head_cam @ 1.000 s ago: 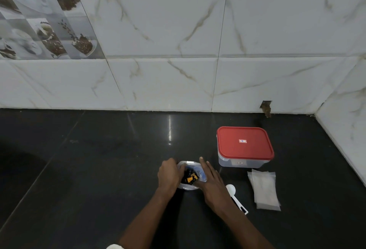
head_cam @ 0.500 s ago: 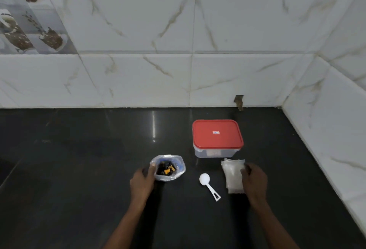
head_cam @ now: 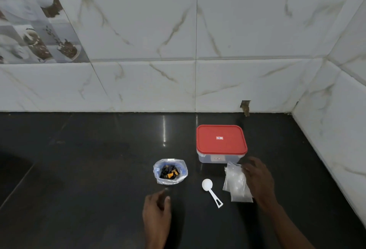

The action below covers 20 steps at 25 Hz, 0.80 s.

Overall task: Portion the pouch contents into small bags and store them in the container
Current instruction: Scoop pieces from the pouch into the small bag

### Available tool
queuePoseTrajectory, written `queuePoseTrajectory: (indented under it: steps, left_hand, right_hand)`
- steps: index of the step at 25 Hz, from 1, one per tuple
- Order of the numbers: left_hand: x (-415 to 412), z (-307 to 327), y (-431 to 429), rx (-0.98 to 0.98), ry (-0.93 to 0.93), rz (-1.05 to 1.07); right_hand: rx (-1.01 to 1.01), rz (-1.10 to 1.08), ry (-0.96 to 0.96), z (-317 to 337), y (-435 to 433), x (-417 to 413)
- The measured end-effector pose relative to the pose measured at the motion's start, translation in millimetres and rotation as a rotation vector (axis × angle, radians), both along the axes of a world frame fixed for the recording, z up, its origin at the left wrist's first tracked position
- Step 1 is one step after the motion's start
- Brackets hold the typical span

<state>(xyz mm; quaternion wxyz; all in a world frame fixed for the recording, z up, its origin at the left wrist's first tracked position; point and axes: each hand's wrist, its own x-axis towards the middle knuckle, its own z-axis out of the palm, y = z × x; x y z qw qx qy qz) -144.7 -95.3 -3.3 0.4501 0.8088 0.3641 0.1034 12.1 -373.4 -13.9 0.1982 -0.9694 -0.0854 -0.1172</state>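
An open clear pouch (head_cam: 170, 171) with dark and orange pieces inside stands on the black counter (head_cam: 89, 169). Behind and to its right sits a clear container with a red lid (head_cam: 221, 142), closed. A white scoop (head_cam: 211, 190) lies between the pouch and a stack of small clear bags (head_cam: 235, 184). My right hand (head_cam: 258, 179) rests on the right edge of that stack, fingers pinching the top bag. My left hand (head_cam: 157, 207) hovers below the pouch, apart from it, fingers loosely curled and holding nothing.
White marble-look tiled walls (head_cam: 198, 70) close off the back and the right side of the counter. A small broken notch (head_cam: 245, 107) shows at the wall base behind the container. Dark counter extends far to the left.
My left hand has let go of the pouch and drawn back toward me. My right hand stays at the stack of small bags, and its fingers have closed on the top bag.
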Motion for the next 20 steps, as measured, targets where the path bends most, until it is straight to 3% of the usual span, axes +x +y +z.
queuePoseTrajectory:
  steps: [2,6,8,14,20]
  left_hand:
    - [-2.4,15.1,-19.3,-0.11,-0.037,-0.09]
    - [21.3,49.5,-63.8,-0.543,-0.117,-0.28]
    - [37.7,60.6,-78.1,-0.604,-0.169,-0.278]
    - [51.1,59.9,-72.7,-0.186,-0.11,-0.416]
    - [52.3,69.4,-61.2,0.03,0.063,-0.537]
  right_hand:
    - [0.087,-0.024,-0.015,27.4,-5.7,-6.8]
    - [0.191,0.074,-0.149,69.0,25.9,-55.7]
    - [0.233,0.16,-0.106,66.3,54.0,-89.0]
    - [0.4,0.104,0.195,65.1,73.9,-105.7]
    - [0.187,-0.029,0.318,81.8,87.1,-78.9]
